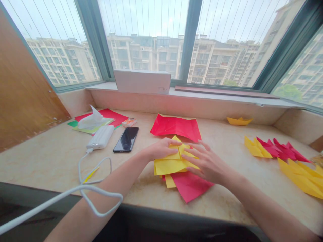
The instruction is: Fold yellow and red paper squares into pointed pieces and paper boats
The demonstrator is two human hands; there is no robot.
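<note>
While your two hands work over the yellow paper (168, 167), you seem to be partway through a fold, most likely setting or flattening a crease. It lies on the counter (141, 188) right in front of you, on top of a loose pile where a red sheet (193, 188) sticks out towards you. Your left hand (163, 149) rests along the paper's upper left side, its fingers reaching inward near the peak; whether they pinch the edge or only press on it, you cannot tell from here. Your right hand (205, 163) is spread wide over the right side, fingers fanned apart, and appears to steady the paper rather than grip it.

The next move, as far as one can judge, calls for lining up the edges before you press them down, with one hand holding the layers so they don't slide on the loose sheets underneath.

As for its look, the paper is bright yellow and matte, with a pointed top, a seam running down the middle where two flaps meet, and a straight band across the bottom. Your fingers hide part of its right side. Just beyond it sits a creased red paper (174, 127), not lying quite flat, and well off to the right stands a folded yellow boat (239, 121).
</note>
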